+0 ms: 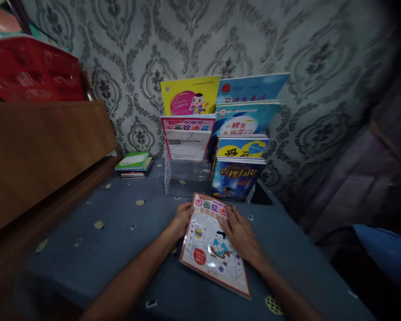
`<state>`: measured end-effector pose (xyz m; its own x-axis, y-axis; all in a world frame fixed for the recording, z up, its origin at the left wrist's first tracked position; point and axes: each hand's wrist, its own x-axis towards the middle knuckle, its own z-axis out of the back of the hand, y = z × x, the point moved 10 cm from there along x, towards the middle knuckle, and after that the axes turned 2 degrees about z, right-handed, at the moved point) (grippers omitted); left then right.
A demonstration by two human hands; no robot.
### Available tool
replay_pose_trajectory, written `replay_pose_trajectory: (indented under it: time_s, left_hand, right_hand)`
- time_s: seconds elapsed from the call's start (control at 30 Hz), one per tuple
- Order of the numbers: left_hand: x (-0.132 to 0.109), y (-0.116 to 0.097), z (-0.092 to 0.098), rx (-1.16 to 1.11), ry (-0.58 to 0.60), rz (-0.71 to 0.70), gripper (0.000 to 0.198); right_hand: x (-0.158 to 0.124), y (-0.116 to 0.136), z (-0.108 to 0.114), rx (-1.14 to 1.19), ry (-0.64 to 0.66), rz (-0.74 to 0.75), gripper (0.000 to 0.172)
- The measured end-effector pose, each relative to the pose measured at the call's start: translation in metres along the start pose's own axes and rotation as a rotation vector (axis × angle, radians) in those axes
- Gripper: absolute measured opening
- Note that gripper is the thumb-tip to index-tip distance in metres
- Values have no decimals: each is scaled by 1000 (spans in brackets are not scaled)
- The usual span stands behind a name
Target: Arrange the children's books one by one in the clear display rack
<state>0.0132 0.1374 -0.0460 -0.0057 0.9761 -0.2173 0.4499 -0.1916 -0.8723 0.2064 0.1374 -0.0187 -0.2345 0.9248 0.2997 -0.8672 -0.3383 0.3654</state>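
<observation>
A picture book [205, 232] with an orange-bordered cover and a drawn figure in blue is held between my two hands above the table's grey cloth. My left hand [181, 219] grips its upper left edge, fingers closed. At the upper right edge my right hand [241, 232] holds the book, with thumb and fingers over part of the cover. Just beyond stands a clear acrylic book rack [187, 171]. Its left side bears a yellow book [190, 96] and a pink-bordered book [187, 125]; its right side holds several books, with a dark blue one [237, 178] in front.
A small stack of books [133, 164] lies on the table [120, 240] at the left. Beyond the table's left edge is a wooden cabinet [50, 147] with a red basket [33, 71] on it. Patterned wallpaper [137, 58] rises behind the rack. A flat black object [262, 195] lies beside the rack.
</observation>
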Motion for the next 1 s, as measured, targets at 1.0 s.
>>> replay_pose_trajectory:
  time_s: [1.0]
  left_hand:
    - [-81, -136, -5, 354, -266, -587, 43]
  right_hand:
    - [-10, 61, 89, 1015, -108, 53, 46]
